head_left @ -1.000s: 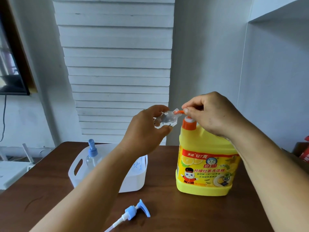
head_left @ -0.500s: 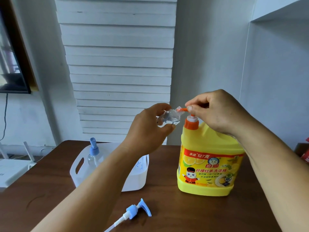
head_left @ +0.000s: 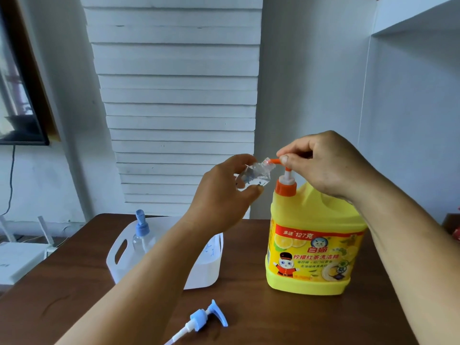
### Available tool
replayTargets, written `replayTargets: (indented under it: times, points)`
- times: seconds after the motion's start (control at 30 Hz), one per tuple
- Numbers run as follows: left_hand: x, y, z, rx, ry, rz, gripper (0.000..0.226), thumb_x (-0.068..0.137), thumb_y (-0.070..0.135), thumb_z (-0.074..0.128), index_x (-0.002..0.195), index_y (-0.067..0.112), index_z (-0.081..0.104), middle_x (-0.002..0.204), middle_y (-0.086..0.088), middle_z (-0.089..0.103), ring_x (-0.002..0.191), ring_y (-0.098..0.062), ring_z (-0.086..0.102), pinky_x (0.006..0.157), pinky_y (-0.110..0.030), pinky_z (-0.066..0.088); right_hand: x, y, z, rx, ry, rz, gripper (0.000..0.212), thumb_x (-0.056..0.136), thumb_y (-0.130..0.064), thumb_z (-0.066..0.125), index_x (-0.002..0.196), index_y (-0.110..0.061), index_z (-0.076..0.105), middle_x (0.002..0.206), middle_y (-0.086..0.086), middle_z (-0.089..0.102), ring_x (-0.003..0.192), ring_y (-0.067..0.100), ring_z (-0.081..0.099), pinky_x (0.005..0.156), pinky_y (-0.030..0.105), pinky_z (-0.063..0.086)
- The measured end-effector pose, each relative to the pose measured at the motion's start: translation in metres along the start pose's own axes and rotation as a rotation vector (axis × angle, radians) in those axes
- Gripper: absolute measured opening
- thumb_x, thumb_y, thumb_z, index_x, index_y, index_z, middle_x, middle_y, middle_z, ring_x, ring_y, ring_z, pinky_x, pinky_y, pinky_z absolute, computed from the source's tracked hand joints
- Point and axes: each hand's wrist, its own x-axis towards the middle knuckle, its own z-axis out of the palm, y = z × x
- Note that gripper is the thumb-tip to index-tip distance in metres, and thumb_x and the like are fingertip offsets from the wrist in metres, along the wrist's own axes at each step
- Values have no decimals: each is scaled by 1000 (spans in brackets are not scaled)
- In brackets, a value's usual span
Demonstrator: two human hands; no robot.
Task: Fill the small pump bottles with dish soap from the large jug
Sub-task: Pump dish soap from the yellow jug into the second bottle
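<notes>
Nearest me, by the desk's [head_left: 74, 290] front edge, a loose blue-and-white pump head [head_left: 199, 319] lies on its side on the dark brown wood-grain top, its white dip tube running off the bottom of the view. Past it, toward the left half of the desk, I see a white plastic caddy [head_left: 206, 272] with rounded corners and an oval handle cutout; a clear small pump bottle [head_left: 140, 241] with a blue pump stands upright inside it. On the right stands the large yellow dish soap jug [head_left: 311, 247], glossy plastic with a printed label, orange collar and a white pump stem that is raised. My left hand [head_left: 219, 197] is held above the desk between caddy and jug, its fingers curled round a clear, uncapped small bottle [head_left: 254, 175] tilted with its neck up against the jug's orange spout [head_left: 275, 161]. My right hand [head_left: 328, 163] sits over the pump top, thumb and forefinger pinching the spout. Behind the desk rise grey-white walls and a white slatted panel [head_left: 179, 95]; a dark framed screen [head_left: 22, 100] hangs far left, with white router-like boxes [head_left: 17, 260] below it.
</notes>
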Motion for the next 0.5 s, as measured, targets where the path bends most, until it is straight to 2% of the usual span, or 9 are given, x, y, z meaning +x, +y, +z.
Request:
replayTargets:
  times: [0.07, 0.23, 0.4, 0.5]
  points:
    - [1, 0, 0, -1, 3, 4, 42, 78, 24, 70, 118, 29, 56, 101, 17, 60, 89, -8, 61, 76, -16, 46, -2, 0, 2, -2, 24, -8, 19, 90, -25, 58, 103, -21, 71, 93, -7, 65, 78, 4, 57, 63, 8, 37]
    - [-2, -3, 3, 19, -13, 1, 42, 78, 23, 70, 118, 27, 57, 110, 10, 65, 91, -8, 61, 76, -16, 45, -7, 3, 7, 21, 1, 16, 18, 89, -24, 59, 101, -21, 71, 78, -11, 63, 64, -6, 56, 59, 7, 35]
    - [-1, 0, 1, -12, 5, -11, 44, 78, 23, 70, 119, 28, 57, 112, 9, 65, 93, -10, 63, 81, -25, 50, -3, -1, 0, 19, -7, 7, 17, 89, -24, 59, 100, -22, 71, 82, -10, 64, 69, -3, 58, 58, 9, 38]
    - [1, 1, 0, -9, 8, -10, 42, 78, 24, 70, 118, 30, 57, 111, 11, 65, 91, -9, 63, 79, -23, 49, -1, -2, -1, 4, 3, 2, 16, 89, -23, 59, 99, -23, 72, 87, -8, 65, 70, -1, 57, 59, 9, 38]
